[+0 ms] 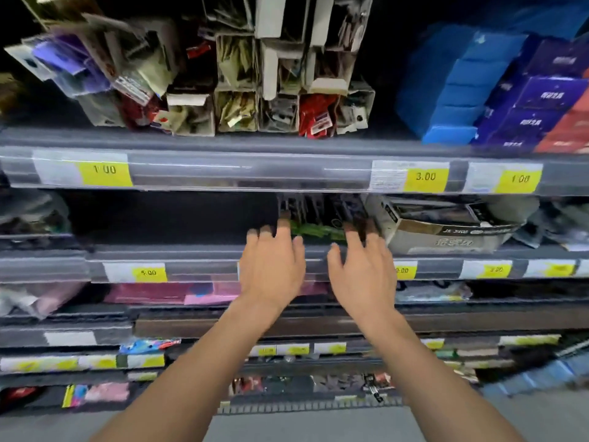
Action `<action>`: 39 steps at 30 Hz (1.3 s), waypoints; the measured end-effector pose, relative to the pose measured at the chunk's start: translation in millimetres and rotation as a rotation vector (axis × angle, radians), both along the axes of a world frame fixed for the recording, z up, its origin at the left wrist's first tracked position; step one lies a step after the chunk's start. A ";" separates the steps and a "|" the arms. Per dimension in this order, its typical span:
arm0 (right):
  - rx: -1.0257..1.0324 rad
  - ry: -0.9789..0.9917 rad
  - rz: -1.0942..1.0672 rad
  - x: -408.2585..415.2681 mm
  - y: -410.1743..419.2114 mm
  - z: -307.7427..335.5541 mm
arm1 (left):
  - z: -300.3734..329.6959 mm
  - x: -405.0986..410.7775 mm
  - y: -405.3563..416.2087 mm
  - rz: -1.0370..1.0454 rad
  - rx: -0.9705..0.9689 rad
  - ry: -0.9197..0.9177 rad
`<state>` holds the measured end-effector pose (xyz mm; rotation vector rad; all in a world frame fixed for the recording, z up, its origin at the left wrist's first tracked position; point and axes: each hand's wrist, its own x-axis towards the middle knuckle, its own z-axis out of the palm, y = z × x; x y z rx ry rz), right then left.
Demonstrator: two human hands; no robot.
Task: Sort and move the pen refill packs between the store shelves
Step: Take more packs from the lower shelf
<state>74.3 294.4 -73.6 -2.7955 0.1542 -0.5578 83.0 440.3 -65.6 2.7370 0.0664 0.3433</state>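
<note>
Pen refill packs (pixel 322 215): a row of dark, flat packs standing upright, packed side by side on the middle shelf (pixel 191 250), with green visible at their lower ends. The row sits beneath the upper shelf's front rail, just left of a tilted open cardboard box (pixel 446 231). Detail on the packs is blurred and unreadable. The left hand (pixel 271 269) reaches to the row's left end and the right hand (pixel 363 272) to its right end, fingertips at the packs; the grip cannot be determined.
</note>
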 end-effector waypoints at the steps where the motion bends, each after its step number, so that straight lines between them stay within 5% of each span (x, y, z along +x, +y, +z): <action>1: -0.008 -0.011 -0.006 1.1 1.5 -2.6 | 0.3 5.2 -4.2 0.024 -0.075 -0.013; 4: -0.041 -0.030 0.005 3.9 0.3 -6.5 | 5.0 27.5 -21.0 0.104 -0.242 -0.002; 8: -0.057 -0.027 0.021 3.6 -3.5 -3.6 | 10.9 50.1 -35.1 0.208 -0.144 0.172; 12: 0.011 0.006 0.101 5.9 -14.3 0.4 | 18.8 68.1 -33.9 0.272 -0.296 0.303; 24: 0.262 -0.020 0.237 2.1 -29.0 -1.5 | 41.5 50.2 -10.1 0.162 -1.178 0.403; 30: 0.317 -0.220 0.276 -15.5 -20.0 3.4 | 52.0 4.3 4.6 0.216 -1.562 0.168; 33: 0.635 -0.257 0.314 -37.1 0.3 8.0 | 40.8 -35.8 3.5 0.141 -1.665 0.143; 36: 1.256 0.125 0.356 -42.3 18.3 16.5 | 26.0 -75.5 -3.2 0.000 -1.704 0.225; 39: 1.526 0.266 0.359 -38.7 18.4 17.8 | 13.6 -95.6 -4.8 -0.130 -1.749 0.403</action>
